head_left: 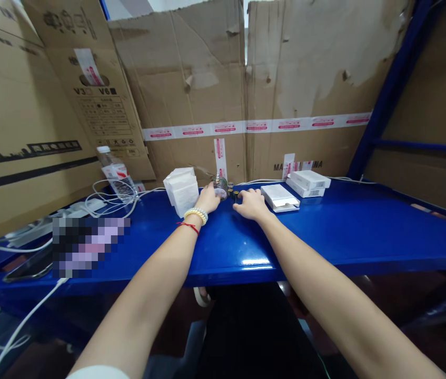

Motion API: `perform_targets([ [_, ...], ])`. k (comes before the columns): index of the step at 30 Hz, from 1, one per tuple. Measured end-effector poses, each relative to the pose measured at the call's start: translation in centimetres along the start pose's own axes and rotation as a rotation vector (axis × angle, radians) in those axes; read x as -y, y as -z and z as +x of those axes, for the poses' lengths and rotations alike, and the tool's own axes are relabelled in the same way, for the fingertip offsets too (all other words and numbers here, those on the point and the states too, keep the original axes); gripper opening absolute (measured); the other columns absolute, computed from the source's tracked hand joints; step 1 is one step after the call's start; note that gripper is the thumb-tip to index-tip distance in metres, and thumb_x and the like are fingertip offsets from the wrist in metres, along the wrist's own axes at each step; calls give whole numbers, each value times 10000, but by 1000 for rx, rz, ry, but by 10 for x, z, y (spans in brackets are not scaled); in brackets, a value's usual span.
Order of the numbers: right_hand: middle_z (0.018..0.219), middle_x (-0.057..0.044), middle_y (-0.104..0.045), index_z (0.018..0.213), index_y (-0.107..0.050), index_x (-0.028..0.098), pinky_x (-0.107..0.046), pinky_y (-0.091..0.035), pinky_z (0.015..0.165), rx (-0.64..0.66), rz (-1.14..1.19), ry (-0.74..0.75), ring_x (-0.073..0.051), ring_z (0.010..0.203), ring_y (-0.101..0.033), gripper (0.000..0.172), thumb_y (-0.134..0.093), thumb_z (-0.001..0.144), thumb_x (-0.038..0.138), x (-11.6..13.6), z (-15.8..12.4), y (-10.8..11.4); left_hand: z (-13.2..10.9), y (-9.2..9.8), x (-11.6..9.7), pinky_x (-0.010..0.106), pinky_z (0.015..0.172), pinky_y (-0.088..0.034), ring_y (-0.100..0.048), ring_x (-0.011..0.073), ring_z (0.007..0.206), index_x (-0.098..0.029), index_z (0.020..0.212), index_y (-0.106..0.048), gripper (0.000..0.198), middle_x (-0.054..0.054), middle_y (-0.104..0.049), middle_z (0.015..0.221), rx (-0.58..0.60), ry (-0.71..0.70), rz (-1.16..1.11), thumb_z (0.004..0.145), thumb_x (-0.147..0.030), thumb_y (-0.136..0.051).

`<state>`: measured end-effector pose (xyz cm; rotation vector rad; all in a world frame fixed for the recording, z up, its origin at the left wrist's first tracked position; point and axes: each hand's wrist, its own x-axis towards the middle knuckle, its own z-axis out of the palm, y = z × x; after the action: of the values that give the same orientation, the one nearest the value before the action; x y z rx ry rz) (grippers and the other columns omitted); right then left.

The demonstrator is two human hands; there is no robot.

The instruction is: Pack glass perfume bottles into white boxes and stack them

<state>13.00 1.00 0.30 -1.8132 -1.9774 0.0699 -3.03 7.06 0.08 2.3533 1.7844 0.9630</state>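
Observation:
My left hand (208, 199) is closed around the side of a round, ribbed, dark silver thing (220, 187) that looks like a stack of discs. My right hand (251, 204) has its thumb and forefinger at a small black-and-gold cylinder (236, 196), pinching it at the table's surface. Another small dark piece (230, 191) is between the two hands, partly hidden. Left of my left hand stands a stack of folded white paper pieces (182, 192). Just right of my right hand lies a flat white box (280, 197) with its near end open.
Two white boxes (308, 183) are stacked at the back right of the blue table (230, 247). A clear bottle (117, 173), white cables (98, 197) and a blurred-out phone-like device (33, 263) are at left. Cardboard sheets (191, 95) wall the back; blue posts (384, 95) frame it.

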Motion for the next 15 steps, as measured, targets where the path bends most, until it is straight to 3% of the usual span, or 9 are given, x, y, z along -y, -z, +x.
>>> perform_targets([
  [6, 1185, -162, -582, 1130, -638, 162, -430, -397, 941, -17, 11, -15, -342, 1162, -461, 424, -552, 774, 375, -1, 1, -3, -2, 3, 4, 320, 1042, -410, -563, 266, 1179, -43, 1268, -520, 481, 215, -582, 1247, -41, 52, 80, 801, -139, -576],
  [15, 1226, -132, -608, 1212, -592, 152, -397, -406, 967, -53, 90, -7, -305, 1162, -499, 471, -550, 771, 314, -12, 9, -5, -14, 26, -4, 321, 886, -498, -645, 261, 1012, -147, 1020, -641, 355, 130, -694, 1068, 99, 62, 7, 678, -212, -711],
])
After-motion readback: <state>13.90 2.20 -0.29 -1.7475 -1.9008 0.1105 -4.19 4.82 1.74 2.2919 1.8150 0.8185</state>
